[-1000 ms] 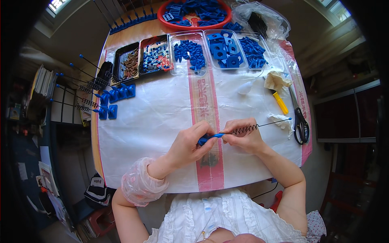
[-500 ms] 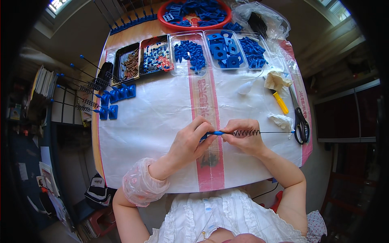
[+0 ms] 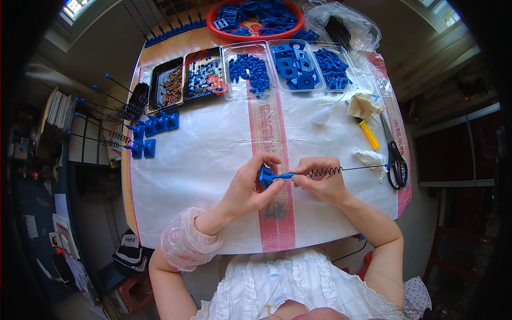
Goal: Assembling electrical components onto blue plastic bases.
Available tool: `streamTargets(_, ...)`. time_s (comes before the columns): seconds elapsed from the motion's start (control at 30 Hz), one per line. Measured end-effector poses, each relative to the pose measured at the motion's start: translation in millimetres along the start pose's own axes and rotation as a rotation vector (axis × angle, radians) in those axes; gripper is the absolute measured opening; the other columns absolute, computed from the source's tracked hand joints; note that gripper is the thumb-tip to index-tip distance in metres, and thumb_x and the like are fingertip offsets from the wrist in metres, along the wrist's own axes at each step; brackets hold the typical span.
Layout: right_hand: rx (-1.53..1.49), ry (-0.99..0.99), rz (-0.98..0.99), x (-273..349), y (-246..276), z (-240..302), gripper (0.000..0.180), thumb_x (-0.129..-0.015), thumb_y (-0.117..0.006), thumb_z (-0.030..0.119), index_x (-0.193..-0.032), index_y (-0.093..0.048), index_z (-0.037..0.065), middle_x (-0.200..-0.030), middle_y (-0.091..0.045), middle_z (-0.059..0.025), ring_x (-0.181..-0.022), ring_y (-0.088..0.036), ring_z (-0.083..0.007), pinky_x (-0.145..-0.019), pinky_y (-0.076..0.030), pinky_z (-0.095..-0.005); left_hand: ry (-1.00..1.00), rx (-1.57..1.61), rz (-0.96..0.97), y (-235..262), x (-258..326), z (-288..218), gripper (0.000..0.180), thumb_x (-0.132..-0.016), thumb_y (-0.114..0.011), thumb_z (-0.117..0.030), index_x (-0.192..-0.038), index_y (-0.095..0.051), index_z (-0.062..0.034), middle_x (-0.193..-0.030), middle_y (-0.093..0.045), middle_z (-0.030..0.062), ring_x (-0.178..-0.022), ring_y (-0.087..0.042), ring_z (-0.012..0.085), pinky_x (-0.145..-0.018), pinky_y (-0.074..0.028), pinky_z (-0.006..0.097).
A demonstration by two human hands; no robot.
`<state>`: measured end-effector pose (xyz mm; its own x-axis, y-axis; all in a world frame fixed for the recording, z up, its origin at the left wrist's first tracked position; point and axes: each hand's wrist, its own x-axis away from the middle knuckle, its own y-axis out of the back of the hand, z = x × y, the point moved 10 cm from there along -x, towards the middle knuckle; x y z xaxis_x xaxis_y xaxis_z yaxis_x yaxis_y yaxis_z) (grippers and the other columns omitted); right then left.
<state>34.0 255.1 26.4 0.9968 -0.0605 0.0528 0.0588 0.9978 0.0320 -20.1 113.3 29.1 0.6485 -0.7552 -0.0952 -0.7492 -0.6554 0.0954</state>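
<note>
Above the pink stripe of the sheet, my left hand (image 3: 241, 186) curls around a blue plastic base (image 3: 265, 176), with thumb and fingers at its edges. A slim blue sleeve (image 3: 284, 176) runs from this base to the right. My right hand (image 3: 324, 184) pinches the sleeve's far end, where a black coil spring (image 3: 326, 172) begins. Beyond the spring, a thin dark rod (image 3: 362, 168) reaches right to a small blue tip (image 3: 386, 165). The join inside the right fingers is hidden.
Several similar blue-based spring pieces (image 3: 154, 124) stand at the left. Trays hold screws (image 3: 172, 84), nuts (image 3: 205, 74) and blue parts (image 3: 248, 72). Farther back is a red basin (image 3: 230, 36). Scissors (image 3: 396, 165) and a yellow-handled knife (image 3: 369, 134) lie right.
The left fingers have opened and shifted, so the blue base now shows more fully. The rod's far end has tilted slightly upward; the right hand stays nearly in place.
</note>
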Motion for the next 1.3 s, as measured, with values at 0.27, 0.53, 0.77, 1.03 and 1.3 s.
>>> streamTargets(0.27, -0.211, -0.062, -0.062, -4.0, 10.5, -12.7, 0.007, -0.087, -0.075, -0.001, -0.094, -0.074, -0.004, -0.080, -0.070, -0.0062, -0.067, -0.063, -0.0081, -0.058, -0.050, -0.0221, 0.107, 0.423, -0.007, -1.2, 1.2, 10.7, 0.037, -0.099, -0.064, -0.016, -0.130, -0.048, -0.0055, -0.104, -0.058, 0.0037, -0.078, -0.050, 0.0029, -0.067, -0.042, 0.019)
streamTargets(0.53, -0.214, -0.081, -0.096, -5.8, 14.5, -13.0, 0.008, -0.089, -0.075, 0.000, -0.096, -0.074, -0.003, -0.080, -0.071, -0.0069, -0.067, -0.065, -0.0091, -0.058, -0.050, -0.0222, 0.201, 0.523, 0.014, -1.7, 0.0, 19.8, 0.036, -0.107, -0.054, -0.024, -0.138, -0.046, -0.0064, -0.105, -0.060, 0.0048, -0.073, -0.048, 0.0025, -0.065, -0.043, 0.018)
streamTargets(0.77, -0.205, -0.096, -0.099, -5.4, 16.0, -17.5, 0.008, -0.088, -0.076, 0.001, -0.095, -0.074, -0.003, -0.080, -0.071, -0.0066, -0.067, -0.065, -0.0091, -0.057, -0.050, -0.0221, 0.188, 0.527, 0.026, -4.2, 1.1, 21.8, 0.037, -0.109, -0.051, -0.028, -0.138, -0.045, -0.0065, -0.104, -0.060, 0.0054, -0.070, -0.049, 0.0030, -0.063, -0.042, 0.018)
streamTargets(1.03, -0.216, -0.105, -0.106, -5.4, 14.6, -16.5, 0.007, -0.089, -0.076, 0.001, -0.094, -0.073, -0.002, -0.079, -0.070, -0.0061, -0.067, -0.064, -0.0087, -0.057, -0.050, -0.0221, 0.188, 0.549, 0.089, -6.8, -0.3, 24.4, 0.038, -0.110, -0.046, -0.031, -0.137, -0.041, -0.0045, -0.100, -0.063, 0.0097, -0.070, -0.050, 0.0041, -0.062, -0.040, 0.018)
streamTargets(1.3, -0.205, -0.118, -0.089, -5.4, 14.4, -13.6, 0.008, -0.088, -0.076, 0.001, -0.095, -0.073, -0.002, -0.079, -0.070, -0.0060, -0.068, -0.064, -0.0086, -0.058, -0.050, -0.0219, 0.134, 0.485, 0.089, -6.5, -1.0, 16.8, 0.038, -0.110, -0.048, -0.027, -0.139, -0.038, -0.0055, -0.107, -0.062, 0.0089, -0.073, -0.048, 0.0043, -0.066, -0.041, 0.018)
